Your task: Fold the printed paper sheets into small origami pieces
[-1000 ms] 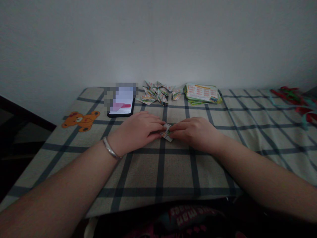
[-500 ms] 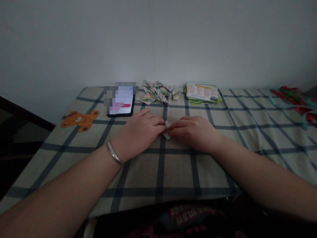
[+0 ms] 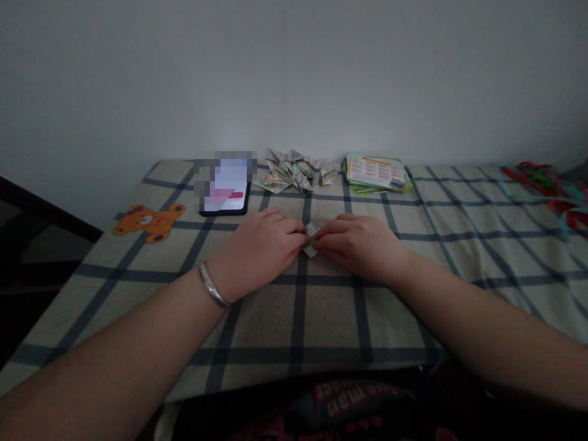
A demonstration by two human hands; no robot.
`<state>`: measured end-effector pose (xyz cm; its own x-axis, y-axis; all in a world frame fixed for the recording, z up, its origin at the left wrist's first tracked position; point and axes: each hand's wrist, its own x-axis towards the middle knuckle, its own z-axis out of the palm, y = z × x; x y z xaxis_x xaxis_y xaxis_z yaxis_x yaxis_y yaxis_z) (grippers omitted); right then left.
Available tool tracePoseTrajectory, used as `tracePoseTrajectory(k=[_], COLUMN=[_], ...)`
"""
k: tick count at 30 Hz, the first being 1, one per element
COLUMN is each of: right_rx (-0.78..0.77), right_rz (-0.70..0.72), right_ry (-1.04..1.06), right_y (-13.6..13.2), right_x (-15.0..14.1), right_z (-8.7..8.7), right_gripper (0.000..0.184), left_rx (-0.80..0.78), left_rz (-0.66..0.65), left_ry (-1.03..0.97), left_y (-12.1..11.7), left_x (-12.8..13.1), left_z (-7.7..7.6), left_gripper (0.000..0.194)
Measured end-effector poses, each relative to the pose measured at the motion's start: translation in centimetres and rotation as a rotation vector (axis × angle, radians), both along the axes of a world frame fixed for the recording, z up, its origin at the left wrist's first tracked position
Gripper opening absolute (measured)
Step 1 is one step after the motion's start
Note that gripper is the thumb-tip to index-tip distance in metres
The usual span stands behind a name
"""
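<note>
A small folded piece of paper (image 3: pixel 311 250), pale on the side that shows, lies low over the tablecloth between my fingertips. My left hand (image 3: pixel 269 242), with a silver bangle on its wrist, grips the paper's left side. On the right side, my right hand (image 3: pixel 356 242) pinches it with fingers pressed together. The fingers cover much of the paper, so its full shape is hidden. Beyond my hands sits a pile of folded paper pieces (image 3: pixel 289 174) with pointed corners and colourful print.
A phone (image 3: pixel 228 177) with a lit screen lies at the back left, near an orange bear figure (image 3: pixel 151 223). Behind my right hand is a stack of printed sheets (image 3: pixel 376 173). Red, green and pale-blue ribbon-like strips (image 3: pixel 551 190) lie far right. A wall (image 3: pixel 294 79) borders the checked tablecloth (image 3: pixel 261 331).
My left hand's raised fingers have come down closer to the others. Both hands stay at the paper, which has shifted only slightly.
</note>
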<state>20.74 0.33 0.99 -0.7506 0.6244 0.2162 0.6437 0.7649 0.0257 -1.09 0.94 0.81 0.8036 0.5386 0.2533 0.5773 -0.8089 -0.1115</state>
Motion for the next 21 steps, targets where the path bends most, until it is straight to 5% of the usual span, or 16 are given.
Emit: tracePoseTrajectory(k=[12,21], right_rx=[0.030,-0.088], right_rz=[-0.043,-0.068], right_ry=[-0.024,-0.047], right_y=[-0.17,-0.04], right_x=[-0.24,0.01], right_z=[-0.11,0.71], right_gripper=[0.021,0.021], left_rx=[-0.019,-0.030], left_rz=[-0.001,-0.034], left_ry=[0.037,0.054], left_y=[-0.93,-1.00], left_x=[0.62,0.53], left_z=[0.32,0.53], left_gripper=[0.019,0.018])
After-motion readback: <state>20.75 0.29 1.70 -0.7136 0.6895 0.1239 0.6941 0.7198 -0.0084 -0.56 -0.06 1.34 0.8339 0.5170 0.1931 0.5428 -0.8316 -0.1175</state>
